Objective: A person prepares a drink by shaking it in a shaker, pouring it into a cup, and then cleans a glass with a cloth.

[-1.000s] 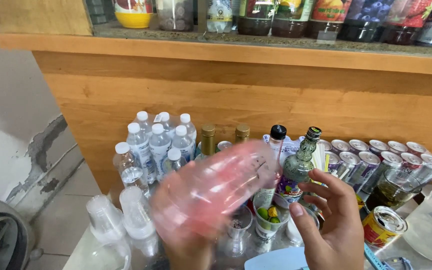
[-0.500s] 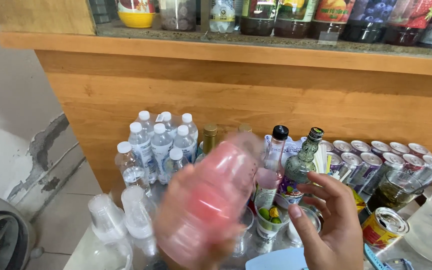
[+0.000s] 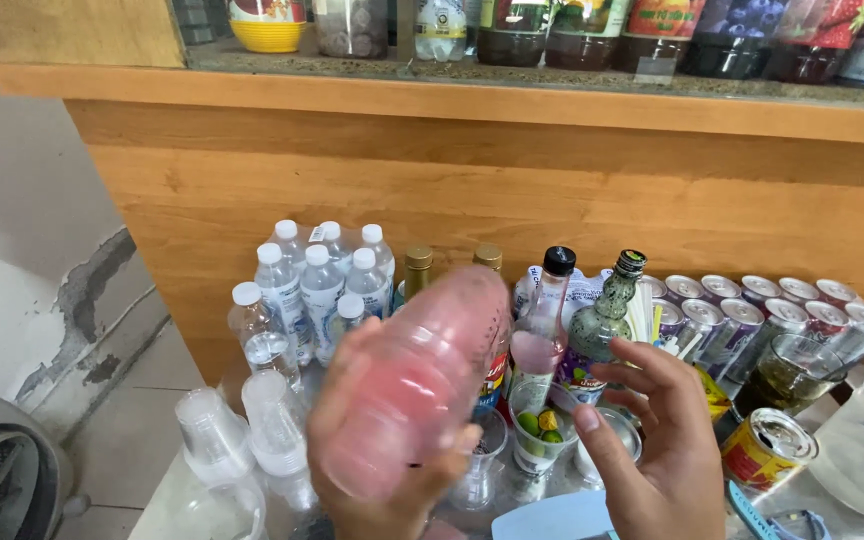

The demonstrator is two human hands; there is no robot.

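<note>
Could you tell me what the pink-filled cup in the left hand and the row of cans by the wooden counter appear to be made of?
Pink-filled ribbed cup, gripped by the left hand: seemingly thin clear plastic, glossy; liquid shows through the wall, though blurred. Row of silver-topped cans: probably aluminium, with bright metallic lids. The right hand hovers open beside the cup.

Drinks stall, wooden counter [image 3: 512, 190], syrup bottles [image 3: 652, 30], stacked cans [image 3: 752, 310], water bottles [image 3: 317, 280]

Water bottles [image 3: 317, 285], cans [image 3: 762, 310], stacked cups [image 3: 242, 435]
</note>
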